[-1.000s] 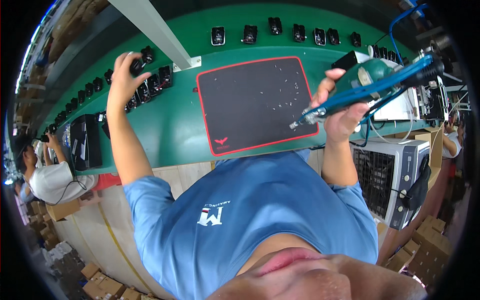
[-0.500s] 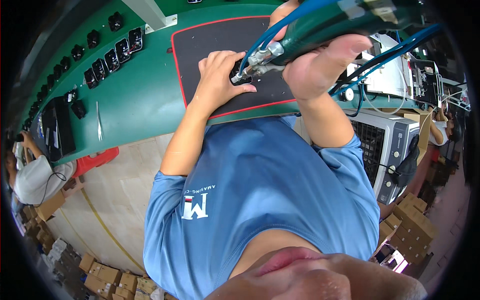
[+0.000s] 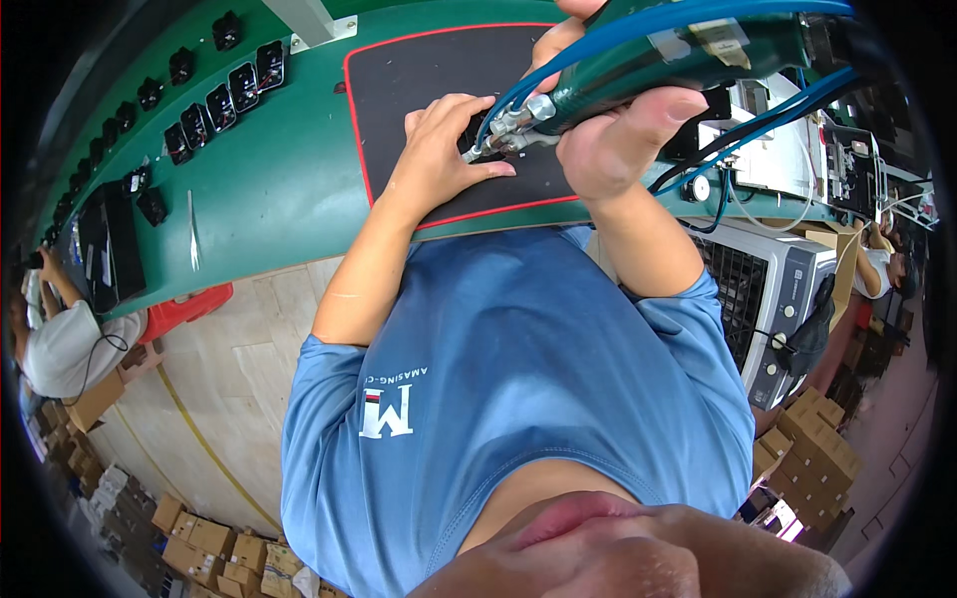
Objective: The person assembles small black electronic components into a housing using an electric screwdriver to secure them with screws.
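Observation:
My right hand wraps round a thick dark green powered screwdriver, its thumb stretched along the near side. Blue hoses run along the tool, and its metal nose slants down toward my left hand. Between that hand's thumb and fingers sits a small black part, held down on the black mat with the red border. The tool's tip reaches this part; whether it touches cannot be made out, and fingers and nose hide most of the part.
Black housings stand in a row left of the mat, with more black parts behind. Tweezers and a black tray lie further left. A metal post rises at the back. White equipment stands right; another person works far left.
The screwdriver and my right hand have shifted slightly left and toward me. My left hand stays round the black part, almost in the same place.

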A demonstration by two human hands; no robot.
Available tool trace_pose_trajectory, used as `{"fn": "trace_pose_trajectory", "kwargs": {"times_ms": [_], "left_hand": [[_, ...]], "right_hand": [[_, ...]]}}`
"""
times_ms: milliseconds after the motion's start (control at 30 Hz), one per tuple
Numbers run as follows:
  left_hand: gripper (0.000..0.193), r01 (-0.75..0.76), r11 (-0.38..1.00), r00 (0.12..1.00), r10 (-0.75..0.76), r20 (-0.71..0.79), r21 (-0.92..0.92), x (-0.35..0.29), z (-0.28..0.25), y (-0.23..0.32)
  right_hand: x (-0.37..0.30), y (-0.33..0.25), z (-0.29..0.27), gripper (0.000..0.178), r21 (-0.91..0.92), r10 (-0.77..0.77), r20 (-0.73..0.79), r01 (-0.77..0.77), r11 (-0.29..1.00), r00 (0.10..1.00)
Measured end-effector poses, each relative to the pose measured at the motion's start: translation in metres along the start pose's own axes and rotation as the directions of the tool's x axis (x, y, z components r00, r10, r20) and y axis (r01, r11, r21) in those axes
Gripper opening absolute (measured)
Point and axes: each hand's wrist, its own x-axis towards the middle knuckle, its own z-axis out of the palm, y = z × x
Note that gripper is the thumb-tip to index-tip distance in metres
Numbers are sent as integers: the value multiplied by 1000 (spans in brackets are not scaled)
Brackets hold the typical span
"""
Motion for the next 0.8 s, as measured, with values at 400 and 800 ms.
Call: {"fn": "trace_pose_trajectory", "kwargs": {"times_ms": [400, 800], "left_hand": [[86, 65, 997, 997, -64, 35, -42, 2, -4, 4], [84, -24, 1000, 997, 25, 78, -11, -1, -4, -1]], "right_hand": [[-10, 19, -35, 91, 83, 67, 138, -79, 993, 988], [24, -20, 17, 111, -109, 257, 129, -244, 964, 958]]}}
